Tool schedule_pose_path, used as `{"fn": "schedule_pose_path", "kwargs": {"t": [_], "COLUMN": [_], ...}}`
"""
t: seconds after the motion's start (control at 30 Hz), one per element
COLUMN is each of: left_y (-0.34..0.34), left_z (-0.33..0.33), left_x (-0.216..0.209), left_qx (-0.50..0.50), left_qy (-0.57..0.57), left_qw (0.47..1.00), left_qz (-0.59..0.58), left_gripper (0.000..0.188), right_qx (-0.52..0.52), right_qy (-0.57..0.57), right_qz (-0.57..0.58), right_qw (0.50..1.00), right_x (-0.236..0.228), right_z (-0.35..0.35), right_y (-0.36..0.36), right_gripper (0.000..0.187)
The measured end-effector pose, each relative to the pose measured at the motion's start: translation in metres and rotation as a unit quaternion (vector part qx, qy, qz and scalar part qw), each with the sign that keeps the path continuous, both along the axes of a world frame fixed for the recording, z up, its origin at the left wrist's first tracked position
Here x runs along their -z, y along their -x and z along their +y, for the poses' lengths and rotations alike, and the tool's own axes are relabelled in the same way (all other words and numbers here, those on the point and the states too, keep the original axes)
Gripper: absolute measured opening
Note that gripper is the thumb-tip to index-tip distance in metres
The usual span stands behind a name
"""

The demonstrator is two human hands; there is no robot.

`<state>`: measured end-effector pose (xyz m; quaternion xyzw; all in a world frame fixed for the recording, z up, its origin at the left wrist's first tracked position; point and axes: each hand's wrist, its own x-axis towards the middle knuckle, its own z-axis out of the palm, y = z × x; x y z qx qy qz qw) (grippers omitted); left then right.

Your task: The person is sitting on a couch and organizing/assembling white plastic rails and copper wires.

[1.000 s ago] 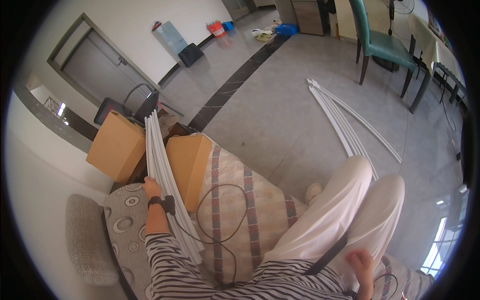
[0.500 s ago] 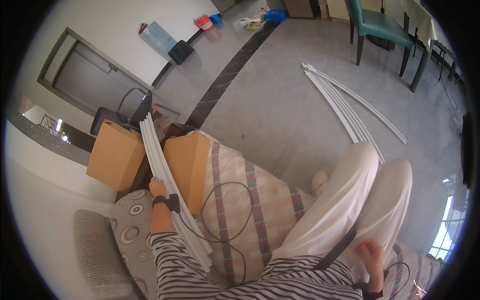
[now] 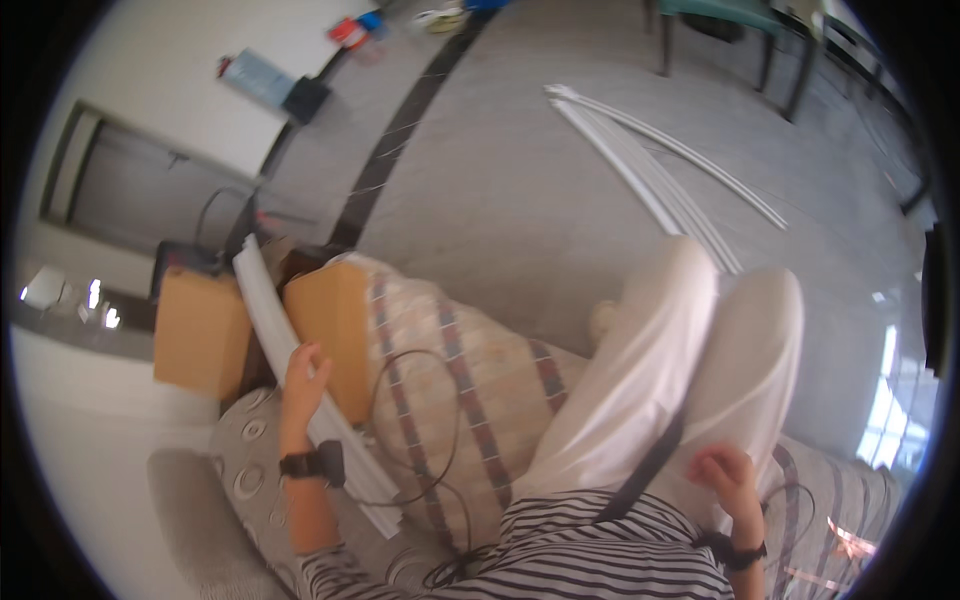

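Note:
A bundle of long white strips [image 3: 268, 300] slants across the sofa arm between two cardboard boxes. Over it is my left hand [image 3: 304, 385], fingers spread and holding nothing; whether it still touches the strips I cannot tell. A black band with a small dark block [image 3: 326, 462] sits on my left wrist, and a thin cable runs from it. My right hand [image 3: 724, 474] hovers by my lap with fingers curled in, slightly blurred, and nothing shows in it. On the floor ahead lie more long white strips [image 3: 640, 165], fanned apart at the near end.
One cardboard box [image 3: 203, 335] stands left of the bundle, another box [image 3: 335, 310] right of it. A striped cover [image 3: 500, 395] drapes the sofa beside my legs. A looped black cable [image 3: 458, 400] lies over it. Farther off stands a green chair [image 3: 722, 14].
My left hand has let go of the white strips, its fingers now spread. The strips stay in place. The view has tilted down and shifted right; my right hand stays by my lap.

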<state>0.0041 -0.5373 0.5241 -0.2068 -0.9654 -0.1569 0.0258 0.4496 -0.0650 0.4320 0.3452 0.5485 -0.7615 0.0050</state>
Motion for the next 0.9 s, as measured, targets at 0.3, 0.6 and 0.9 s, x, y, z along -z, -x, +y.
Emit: {"fn": "schedule_pose_path", "kwargs": {"t": [0.3, 0.6, 0.9], "left_y": [-0.038, -0.011, 0.018], "left_z": [0.269, 0.457, 0.546], "left_x": [-0.042, 0.061, 0.243], "left_qx": [0.155, 0.381, 0.482], "left_qy": [-0.091, 0.082, 0.199], "left_qw": [0.961, 0.898, 0.796], "left_qz": [-0.208, -0.204, -0.307], "left_gripper": [0.026, 0.026, 0.033], "right_qx": [-0.030, 0.291, -0.079], "right_qy": [0.054, -0.230, -0.313], "right_qz": [0.152, -0.036, -0.238], "right_qw": [0.986, 0.928, 0.916], "right_x": [-0.001, 0.024, 0.238], "right_z": [0.022, 0.183, 0.298], "right_y": [-0.019, -0.037, 0.121], "right_gripper": [0.012, 0.011, 0.027]}}
